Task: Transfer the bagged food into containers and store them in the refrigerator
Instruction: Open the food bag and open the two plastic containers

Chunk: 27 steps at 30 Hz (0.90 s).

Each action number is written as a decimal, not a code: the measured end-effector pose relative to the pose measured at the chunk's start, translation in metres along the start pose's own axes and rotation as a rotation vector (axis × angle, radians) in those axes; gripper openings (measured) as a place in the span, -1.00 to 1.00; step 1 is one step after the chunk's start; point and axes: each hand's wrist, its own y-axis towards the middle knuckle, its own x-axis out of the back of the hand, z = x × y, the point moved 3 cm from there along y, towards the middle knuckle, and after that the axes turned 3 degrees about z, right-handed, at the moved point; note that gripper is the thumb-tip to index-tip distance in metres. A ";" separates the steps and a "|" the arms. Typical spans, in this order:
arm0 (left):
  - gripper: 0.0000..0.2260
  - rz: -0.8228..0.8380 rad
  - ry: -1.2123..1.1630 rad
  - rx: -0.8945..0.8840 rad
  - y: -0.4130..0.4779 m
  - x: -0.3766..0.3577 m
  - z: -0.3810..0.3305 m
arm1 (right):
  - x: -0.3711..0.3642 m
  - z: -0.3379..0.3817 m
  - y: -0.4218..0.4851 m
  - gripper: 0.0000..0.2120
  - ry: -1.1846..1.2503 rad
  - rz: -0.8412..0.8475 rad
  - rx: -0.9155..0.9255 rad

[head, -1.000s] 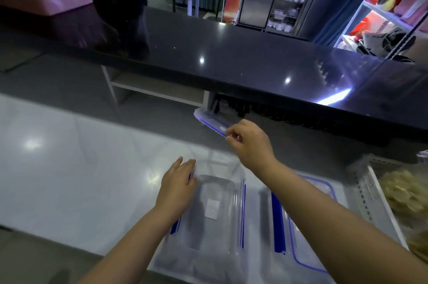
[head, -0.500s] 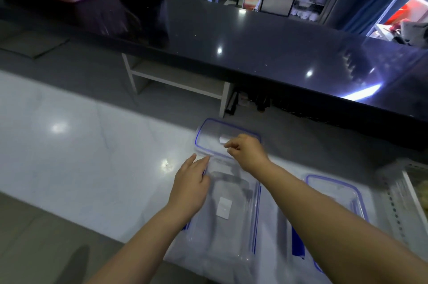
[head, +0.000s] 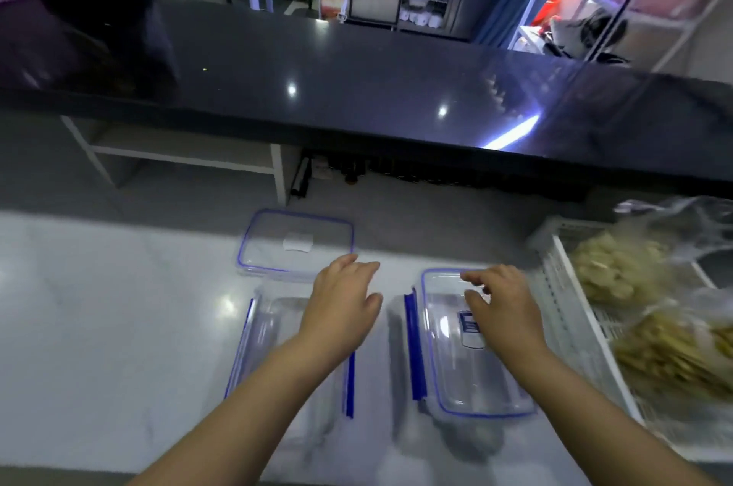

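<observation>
Our right hand [head: 503, 307] hovers over the far end of the clear plastic box with the blue-edged lid [head: 468, 366], nearer to it than our left hand [head: 341, 311]. The box runs long from 6 to 12 o'clock. Its far lid edge sits at 12 o'clock from our loose, bent fingers, which hold nothing. The left hand, fingers straight and empty, is at 9 o'clock over the open clear box [head: 269, 331]. The clear bags of yellow food [head: 618, 267] at 3 o'clock look blurry and cut off. We cannot tell if fingertips touch the lid.

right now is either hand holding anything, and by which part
The left hand holds nothing. The right hand curls over the far end of the near lid; a grip cannot be told.
</observation>
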 end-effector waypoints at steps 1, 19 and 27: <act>-0.58 0.038 0.009 0.000 0.004 -0.008 -0.007 | 0.007 -0.016 -0.006 -0.76 0.008 -0.010 -0.060; -0.43 0.147 0.085 0.176 0.003 -0.083 -0.067 | 0.026 -0.067 -0.038 -0.84 0.085 0.004 -0.226; -0.67 -0.038 -0.210 0.100 0.006 -0.068 -0.072 | 0.055 -0.051 -0.001 -0.87 0.950 0.171 -0.356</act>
